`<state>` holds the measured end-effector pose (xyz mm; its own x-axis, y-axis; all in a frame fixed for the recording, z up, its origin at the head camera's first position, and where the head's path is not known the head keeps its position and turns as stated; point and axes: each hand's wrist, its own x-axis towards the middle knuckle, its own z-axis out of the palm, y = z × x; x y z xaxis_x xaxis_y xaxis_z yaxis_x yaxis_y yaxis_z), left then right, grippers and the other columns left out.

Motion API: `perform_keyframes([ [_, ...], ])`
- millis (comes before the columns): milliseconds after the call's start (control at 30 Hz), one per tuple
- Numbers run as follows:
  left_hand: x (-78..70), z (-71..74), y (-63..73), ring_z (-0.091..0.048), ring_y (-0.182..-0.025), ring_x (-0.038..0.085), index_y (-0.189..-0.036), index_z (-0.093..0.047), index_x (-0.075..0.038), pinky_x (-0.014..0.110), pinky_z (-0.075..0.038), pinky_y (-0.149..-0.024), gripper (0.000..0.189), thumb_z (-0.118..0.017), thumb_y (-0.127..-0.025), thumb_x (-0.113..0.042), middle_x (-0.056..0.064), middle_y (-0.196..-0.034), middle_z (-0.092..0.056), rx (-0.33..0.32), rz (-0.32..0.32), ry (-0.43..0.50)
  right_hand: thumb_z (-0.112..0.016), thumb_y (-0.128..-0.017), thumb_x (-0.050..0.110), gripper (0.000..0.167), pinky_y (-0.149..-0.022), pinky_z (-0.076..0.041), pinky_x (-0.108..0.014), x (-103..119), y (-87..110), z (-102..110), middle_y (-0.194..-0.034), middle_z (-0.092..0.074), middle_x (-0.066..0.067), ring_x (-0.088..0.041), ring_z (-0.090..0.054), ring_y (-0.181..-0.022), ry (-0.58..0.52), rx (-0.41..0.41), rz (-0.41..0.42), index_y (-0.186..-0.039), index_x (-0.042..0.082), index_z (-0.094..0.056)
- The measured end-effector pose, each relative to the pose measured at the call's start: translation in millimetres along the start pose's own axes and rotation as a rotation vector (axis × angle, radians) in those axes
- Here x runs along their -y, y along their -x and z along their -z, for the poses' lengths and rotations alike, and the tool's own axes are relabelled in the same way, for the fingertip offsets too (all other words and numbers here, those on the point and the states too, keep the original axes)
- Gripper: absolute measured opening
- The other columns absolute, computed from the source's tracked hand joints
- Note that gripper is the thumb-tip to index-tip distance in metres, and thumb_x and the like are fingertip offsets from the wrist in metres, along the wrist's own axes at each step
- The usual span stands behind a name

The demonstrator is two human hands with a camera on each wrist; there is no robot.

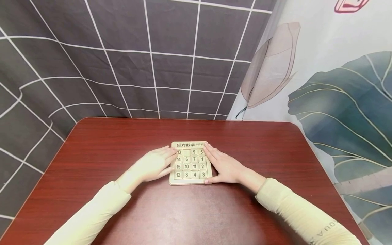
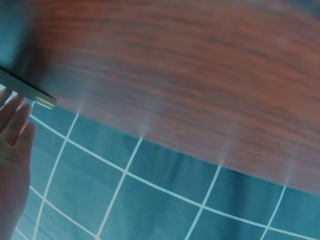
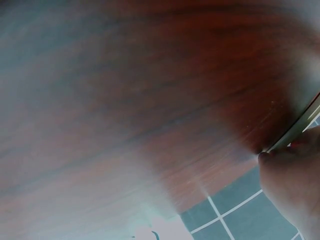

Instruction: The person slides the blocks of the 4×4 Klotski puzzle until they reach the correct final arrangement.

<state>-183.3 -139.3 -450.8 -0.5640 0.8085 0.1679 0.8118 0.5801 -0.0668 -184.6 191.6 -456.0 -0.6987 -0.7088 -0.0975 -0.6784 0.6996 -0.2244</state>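
Observation:
A pale square number slide puzzle [image 1: 190, 163] lies flat on the table between both hands. Its top row reads 13, a gap, 9 and 5; the rows below are full of numbered tiles. My left hand [image 1: 154, 165] rests at the puzzle's left side, fingers extended near tile 13 and thumb lower down by the frame. On the opposite side, my right hand [image 1: 228, 167] lays straight fingers along the upper right edge, its thumb at the lower right corner. Only the puzzle's thin side edge [image 2: 30, 91] shows in the left wrist view, beside the fingers.
The reddish-brown wooden table [image 1: 190, 211] has rounded far corners. A dark grey curtain with a white grid [image 1: 171, 68] hangs behind it. At the right hangs a white curtain printed with large leaves [image 1: 343, 98].

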Motion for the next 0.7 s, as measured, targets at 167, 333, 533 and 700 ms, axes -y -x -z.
perform_keyframes([
  [167,-3.8,1.6,-7.4,-0.062,-0.140,0.032,-0.140,-0.065,0.003,0.045,-0.048,-0.122,0.056,-0.068,-0.100,-0.037,0.019,-0.146,-0.066,0.016,0.006,0.017,-0.074,-0.089,0.067,0.121,-0.134,-0.029,-0.049,-0.5,0.2,-0.4,-0.179,-0.007,-0.021,-0.033,-0.016,-0.166,-0.004,0.001,-0.002,-0.167,-0.006,-0.017],
  [333,-10.5,1.6,-18.3,-0.060,-0.142,0.032,-0.143,-0.063,0.002,0.045,-0.048,-0.122,0.058,-0.065,-0.103,-0.040,0.019,-0.149,-0.064,0.039,-0.003,0.031,-0.073,-0.089,0.068,0.121,-0.134,-0.029,-0.049,-1.3,-0.3,-0.8,-0.179,-0.006,-0.019,-0.033,-0.016,-0.166,-0.010,0.003,-0.004,-0.167,-0.005,-0.017],
  [533,-15.0,1.2,-23.6,-0.060,-0.142,0.031,-0.142,-0.064,0.001,0.044,-0.048,-0.123,0.058,-0.063,-0.104,-0.043,0.018,-0.149,-0.064,0.031,-0.018,0.005,-0.073,-0.089,0.067,0.120,-0.133,-0.030,-0.050,-0.6,1.0,0.2,-0.179,-0.008,-0.020,-0.034,-0.017,-0.166,-0.011,-0.003,-0.002,-0.167,-0.005,-0.018],
  [700,-13.2,0.9,-10.7,-0.058,-0.144,0.030,-0.145,-0.062,0.000,0.044,-0.046,-0.124,0.058,-0.064,-0.103,-0.040,0.017,-0.151,-0.063,0.014,-0.025,-0.003,-0.073,-0.089,0.067,0.120,-0.133,-0.030,-0.050,-0.5,0.7,0.9,-0.178,-0.008,-0.021,-0.034,-0.017,-0.166,-0.005,-0.005,0.004,-0.167,-0.006,-0.018],
])
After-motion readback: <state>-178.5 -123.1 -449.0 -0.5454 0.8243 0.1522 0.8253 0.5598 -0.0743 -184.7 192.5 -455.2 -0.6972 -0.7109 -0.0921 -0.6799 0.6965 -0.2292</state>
